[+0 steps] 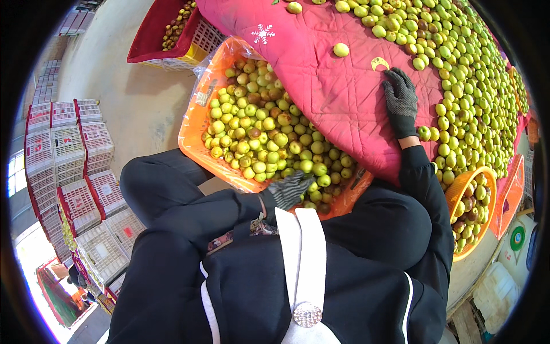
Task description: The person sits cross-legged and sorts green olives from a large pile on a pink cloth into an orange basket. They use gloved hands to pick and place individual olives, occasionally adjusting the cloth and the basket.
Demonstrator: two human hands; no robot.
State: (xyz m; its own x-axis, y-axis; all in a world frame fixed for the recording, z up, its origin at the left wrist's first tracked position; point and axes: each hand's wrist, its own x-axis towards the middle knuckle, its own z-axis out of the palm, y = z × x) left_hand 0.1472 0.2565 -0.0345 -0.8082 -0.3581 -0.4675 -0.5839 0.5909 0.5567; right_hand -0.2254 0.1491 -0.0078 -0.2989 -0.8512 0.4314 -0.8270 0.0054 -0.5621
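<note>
My left hand (288, 190), in a grey striped knit glove, rests palm down on the near side of an orange plastic crate (198, 112). Its fingertips touch the green-and-brown jujubes (269, 124) inside; what lies under the palm is hidden. My right hand (401, 99), in a dotted dark glove, lies on a red quilted cloth (343, 99) that drapes over the crate's right side. The fingers point away from me, near a yellow moon print (380, 64), with no fruit visible in them. A single jujube (340, 50) sits on the cloth ahead of that hand.
A large heap of jujubes (468, 99) covers the cloth's right side. By my right knee stands an orange basket (492, 206) of browner fruit. A red-lined crate (146, 41) holds more at upper left. White lattice crates (68, 148) are stacked along the left.
</note>
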